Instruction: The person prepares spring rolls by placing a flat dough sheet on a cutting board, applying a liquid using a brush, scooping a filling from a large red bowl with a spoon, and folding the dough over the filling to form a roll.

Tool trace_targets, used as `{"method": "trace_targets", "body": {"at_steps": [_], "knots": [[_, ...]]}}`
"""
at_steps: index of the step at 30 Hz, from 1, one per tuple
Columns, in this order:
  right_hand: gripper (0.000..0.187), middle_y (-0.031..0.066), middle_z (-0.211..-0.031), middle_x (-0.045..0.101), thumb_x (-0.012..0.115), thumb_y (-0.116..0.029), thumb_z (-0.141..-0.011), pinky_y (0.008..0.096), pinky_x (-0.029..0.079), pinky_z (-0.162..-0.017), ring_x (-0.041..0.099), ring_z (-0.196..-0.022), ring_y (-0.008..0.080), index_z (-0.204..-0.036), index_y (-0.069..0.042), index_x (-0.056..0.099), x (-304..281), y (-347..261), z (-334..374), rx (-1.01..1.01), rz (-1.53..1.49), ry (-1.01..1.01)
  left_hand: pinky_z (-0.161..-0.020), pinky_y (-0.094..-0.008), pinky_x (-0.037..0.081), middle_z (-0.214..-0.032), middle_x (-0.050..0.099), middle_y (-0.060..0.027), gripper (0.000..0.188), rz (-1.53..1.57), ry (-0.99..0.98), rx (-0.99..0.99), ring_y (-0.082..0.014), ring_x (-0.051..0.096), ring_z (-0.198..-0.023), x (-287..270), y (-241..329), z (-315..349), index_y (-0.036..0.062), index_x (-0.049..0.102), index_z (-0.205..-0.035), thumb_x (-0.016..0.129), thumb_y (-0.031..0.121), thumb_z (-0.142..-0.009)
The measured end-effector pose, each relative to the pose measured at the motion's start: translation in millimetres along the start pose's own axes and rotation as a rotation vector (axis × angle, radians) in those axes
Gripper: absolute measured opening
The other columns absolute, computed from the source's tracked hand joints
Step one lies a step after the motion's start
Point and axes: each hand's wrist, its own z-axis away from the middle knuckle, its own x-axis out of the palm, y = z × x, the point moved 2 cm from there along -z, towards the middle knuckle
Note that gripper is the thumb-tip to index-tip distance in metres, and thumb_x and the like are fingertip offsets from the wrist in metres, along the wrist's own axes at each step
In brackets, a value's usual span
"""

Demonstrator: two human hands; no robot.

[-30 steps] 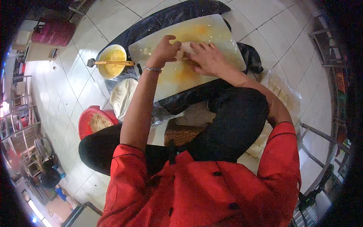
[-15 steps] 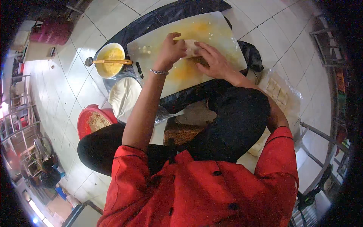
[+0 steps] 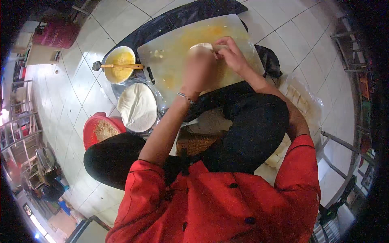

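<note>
A pale sheet of dough point(image 3: 204, 45), partly folded, lies on the white cutting board point(image 3: 166, 87), which is smeared yellow. At its right end my right hand point(image 3: 233, 56) has thumb and fingers closed on the dough. My left hand point(image 3: 199, 71), wearing a chain bracelet at the wrist, covers the near side of the dough. It is blurred, and its fingers cannot be made out. Left of the board stands a white bowl point(image 3: 129, 75) of yellow liquid, with a wooden-handled brush point(image 3: 121, 66) resting across it. Below the bowl is a stack of round white wrappers point(image 3: 137, 107).
A red basin point(image 3: 91, 129) of crumbly filling sits by my left knee. To my right, folded pale pieces point(image 3: 298, 99) lie on clear plastic. A black plastic sheet point(image 3: 174, 18) lies under the board on the tiled floor. A small dark-handled tool point(image 3: 150, 75) rests at the board's left edge.
My left hand has moved right and nearer to me, over the dough's near side. My right hand has shifted slightly up and right, now pinching the dough's end. The wrapper stack is more exposed.
</note>
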Motion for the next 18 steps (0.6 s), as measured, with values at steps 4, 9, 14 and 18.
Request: {"method": "trace_targets", "body": {"at_steps": [4, 9, 14, 18], "knots": [[0.029, 0.0118, -0.123, 0.052, 0.046, -0.014, -0.099, 0.0383, 0.047, -0.097, 0.058, -0.113, 0.0268, -0.127, -0.008, 0.042, 20.2, -46.3, 5.6, 0.197, -0.557, -0.057, -0.086, -0.0469, 0.048, -0.113, 0.057, -0.0176, 0.043, 0.001, 0.076, -0.137, -0.0388, 0.056, -0.104, 0.7, -12.3, -1.6, 0.0086, 0.054, -0.119, 0.069, 0.010, -0.078], [0.034, 0.0117, -0.133, 0.048, 0.051, -0.019, -0.100, 0.0382, 0.045, -0.100, 0.055, -0.119, 0.0255, -0.131, -0.009, 0.041, 12.6, -61.7, 1.8, 0.155, -0.592, -0.207, -0.080, -0.0405, 0.051, -0.110, 0.060, -0.0171, 0.041, 0.346, 0.196, -0.316, -0.0328, 0.061, -0.096, -21.4, -24.2, -5.1, 0.0052, 0.056, -0.119, 0.069, 0.006, -0.080], [0.052, 0.0069, -0.132, 0.051, 0.060, -0.025, -0.097, 0.0350, 0.045, -0.097, 0.053, -0.118, 0.0171, -0.143, -0.015, 0.038, 13.0, -74.2, -0.4, 0.116, -0.184, -0.188, -0.071, -0.0282, 0.051, -0.101, 0.065, -0.0057, 0.024, 1.126, 0.095, -0.505, -0.0135, 0.063, -0.086, -52.7, -19.7, -19.2, 0.0013, 0.058, -0.112, 0.065, 0.011, -0.090], [0.058, 0.0045, -0.118, 0.059, 0.069, -0.034, -0.091, 0.0302, 0.048, -0.087, 0.055, -0.110, 0.0123, -0.139, -0.010, 0.047, 5.9, -129.0, 8.4, 0.041, -0.135, -0.281, -0.072, -0.0266, 0.050, -0.100, 0.065, -0.0054, 0.022, 1.270, -0.111, -0.627, -0.0126, 0.062, -0.087, -77.0, 1.8, -39.9, 0.0020, 0.059, -0.111, 0.063, 0.013, -0.092]]}}
